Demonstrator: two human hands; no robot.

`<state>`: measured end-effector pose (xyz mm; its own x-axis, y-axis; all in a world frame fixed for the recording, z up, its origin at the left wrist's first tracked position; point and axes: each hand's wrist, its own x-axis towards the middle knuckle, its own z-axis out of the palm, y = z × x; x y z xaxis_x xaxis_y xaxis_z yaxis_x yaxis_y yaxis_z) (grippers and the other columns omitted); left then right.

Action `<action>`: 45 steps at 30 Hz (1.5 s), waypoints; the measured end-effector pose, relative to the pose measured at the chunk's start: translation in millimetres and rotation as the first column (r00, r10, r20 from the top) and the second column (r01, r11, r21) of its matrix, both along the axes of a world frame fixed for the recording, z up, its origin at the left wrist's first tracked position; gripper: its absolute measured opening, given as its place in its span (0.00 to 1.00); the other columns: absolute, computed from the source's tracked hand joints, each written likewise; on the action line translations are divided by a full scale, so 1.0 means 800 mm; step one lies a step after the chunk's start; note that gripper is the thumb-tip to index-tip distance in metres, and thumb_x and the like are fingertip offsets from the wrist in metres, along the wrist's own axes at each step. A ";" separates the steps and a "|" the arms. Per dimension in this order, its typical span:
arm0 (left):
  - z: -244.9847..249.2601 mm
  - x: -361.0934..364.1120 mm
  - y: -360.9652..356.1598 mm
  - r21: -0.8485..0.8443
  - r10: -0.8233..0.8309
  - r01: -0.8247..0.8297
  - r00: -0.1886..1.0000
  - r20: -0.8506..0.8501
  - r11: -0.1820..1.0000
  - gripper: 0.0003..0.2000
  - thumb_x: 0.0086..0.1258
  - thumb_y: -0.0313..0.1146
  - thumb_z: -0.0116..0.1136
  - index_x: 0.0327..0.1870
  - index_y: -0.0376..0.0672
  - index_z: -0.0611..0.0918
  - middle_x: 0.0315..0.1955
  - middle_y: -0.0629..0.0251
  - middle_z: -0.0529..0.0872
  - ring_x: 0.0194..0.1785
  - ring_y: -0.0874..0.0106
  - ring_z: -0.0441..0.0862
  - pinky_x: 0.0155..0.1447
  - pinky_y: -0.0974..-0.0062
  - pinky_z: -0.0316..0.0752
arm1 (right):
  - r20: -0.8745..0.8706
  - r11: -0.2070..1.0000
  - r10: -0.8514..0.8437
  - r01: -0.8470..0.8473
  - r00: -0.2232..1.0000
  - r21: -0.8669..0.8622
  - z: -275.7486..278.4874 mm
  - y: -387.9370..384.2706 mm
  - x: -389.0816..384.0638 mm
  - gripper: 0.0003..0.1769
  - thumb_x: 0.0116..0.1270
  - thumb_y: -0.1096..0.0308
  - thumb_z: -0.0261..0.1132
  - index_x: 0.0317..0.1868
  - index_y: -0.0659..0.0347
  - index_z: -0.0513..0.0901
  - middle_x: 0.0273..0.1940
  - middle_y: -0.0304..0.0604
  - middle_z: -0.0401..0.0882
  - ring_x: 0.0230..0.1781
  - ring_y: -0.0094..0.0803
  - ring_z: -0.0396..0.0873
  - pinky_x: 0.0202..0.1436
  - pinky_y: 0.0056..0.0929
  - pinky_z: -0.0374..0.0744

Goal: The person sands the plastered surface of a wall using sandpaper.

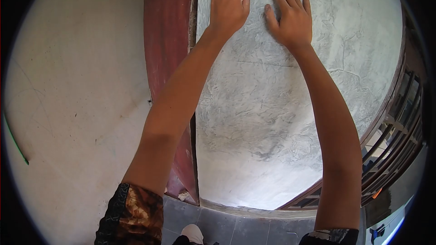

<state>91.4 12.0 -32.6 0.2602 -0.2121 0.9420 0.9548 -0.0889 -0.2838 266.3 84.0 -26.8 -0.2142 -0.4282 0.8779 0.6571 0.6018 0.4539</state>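
Both arms reach up and forward over a tall pale grey wall surface (263,104) with creases and smudges across it. My left hand (230,7) lies against its upper part, near the left edge, with the fingers stretched out. A short way to the right, my right hand (293,20) rests on the same surface, palm side towards it and fingers spread. Nothing shows in either hand. Some left fingertips come close to the top of the view.
A dark red panel (165,31) stands along the left edge of the grey surface, beside a plain beige wall (77,86). Dark bars (395,140) run down the right side. Below are grey floor tiles (218,224) and a light-coloured shoe tip (192,233). A green strip (16,140) shows far left.
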 end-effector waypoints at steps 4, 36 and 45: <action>-0.110 0.011 -0.003 -0.034 -0.054 0.057 0.994 0.091 0.998 0.20 0.80 0.31 0.55 0.71 0.47 0.81 0.73 0.69 0.79 0.80 0.64 0.69 0.80 0.40 0.55 | 0.039 0.998 0.029 -0.027 0.999 -0.060 -0.001 -0.022 0.003 0.32 0.71 0.58 0.62 0.73 0.60 0.76 0.78 0.49 0.69 0.81 0.47 0.63 0.84 0.57 0.56; 0.003 0.007 0.003 0.089 -0.067 0.066 0.998 0.010 0.994 0.20 0.79 0.31 0.57 0.70 0.48 0.81 0.73 0.71 0.79 0.79 0.65 0.70 0.80 0.39 0.58 | 0.048 0.992 0.057 -0.051 0.997 -0.117 -0.001 -0.029 0.005 0.32 0.68 0.63 0.62 0.70 0.71 0.76 0.76 0.58 0.70 0.80 0.54 0.64 0.83 0.59 0.57; -0.019 0.008 -0.005 -0.026 -0.018 0.020 0.998 0.061 0.999 0.21 0.79 0.29 0.56 0.72 0.49 0.80 0.75 0.71 0.77 0.81 0.66 0.68 0.80 0.39 0.57 | 0.031 0.995 0.038 -0.035 0.999 -0.093 -0.001 -0.020 0.001 0.32 0.68 0.62 0.63 0.70 0.71 0.76 0.77 0.58 0.69 0.81 0.53 0.63 0.84 0.59 0.56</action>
